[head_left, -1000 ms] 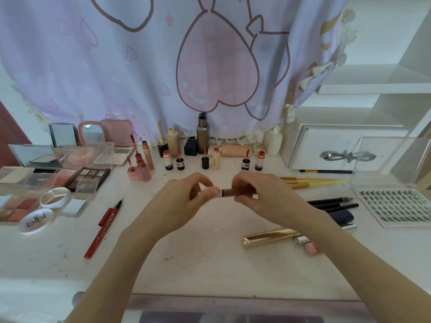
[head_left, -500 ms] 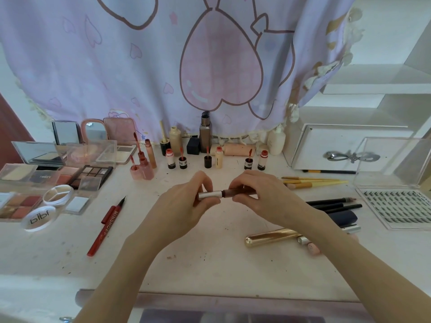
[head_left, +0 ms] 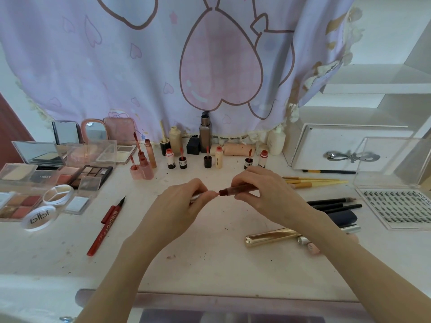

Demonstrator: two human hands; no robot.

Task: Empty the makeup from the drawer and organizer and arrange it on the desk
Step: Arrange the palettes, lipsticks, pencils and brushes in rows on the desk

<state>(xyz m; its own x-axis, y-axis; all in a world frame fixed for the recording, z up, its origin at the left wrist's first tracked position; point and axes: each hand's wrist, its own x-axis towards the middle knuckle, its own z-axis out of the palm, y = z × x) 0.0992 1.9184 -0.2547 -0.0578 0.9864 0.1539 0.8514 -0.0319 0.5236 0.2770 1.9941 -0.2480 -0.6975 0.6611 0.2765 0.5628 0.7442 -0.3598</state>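
the white tabletop carries open eyeshadow palettes at the left, a clear lash case at the right and a row of small lip tints along the back under the curtain. above its middle, clear of the surface, the right hand pinches a dark red lip gloss tube lying level, while the left hand curls its fingers round a silver cap just beside the tube's open end. a gold tube and a red eyeliner pen lie flat near the hands.
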